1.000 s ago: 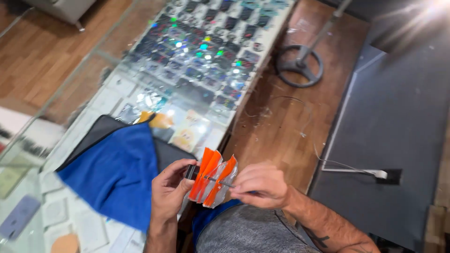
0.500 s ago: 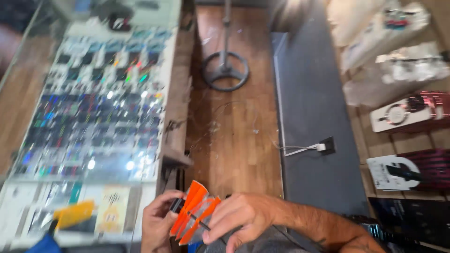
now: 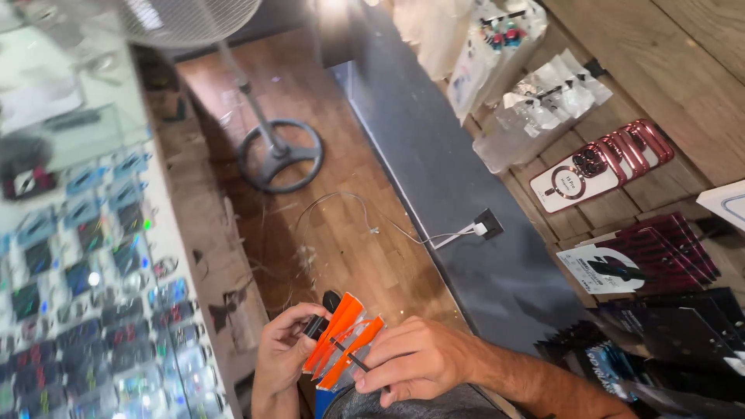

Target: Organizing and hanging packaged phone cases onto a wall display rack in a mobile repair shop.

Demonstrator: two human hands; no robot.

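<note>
A person behind a shop counter works a small packet w/ both hands, low in the head view; the left hand (image 3: 283, 353) grips the orange-and-clear packet (image 3: 341, 349) from its left edge, fingers curled round it & thumb near a small black piece (image 3: 317, 324) at the top; the right hand (image 3: 415, 358) closes over the packet's right side, fingertips pressed on its face, a thin dark strip (image 3: 349, 355) lying under them; whether that strip is held apart from the packet, can't tell; packet sits tilted, just above the person's grey-clad lap (image 3: 403, 403). To the left, a glass display counter (image 3: 85, 295) packed w/ rows of small shiny items; straight ahead, a wooden floor (image 3: 341, 233) w/ the round base of a pedestal fan (image 3: 279, 155), the fan's head blurred at the top edge; a white charger cable (image 3: 403, 231) trails across the boards to a plug in a wall socket (image 3: 487, 225) on a dark grey panel; to the right, wooden slat shelving (image 3: 683, 93) hung w/ phone cases (image 3: 601, 167) in pink-red & packaged accessories in clear bags (image 3: 535, 116); darker boxed goods (image 3: 660, 264) below them.
</note>
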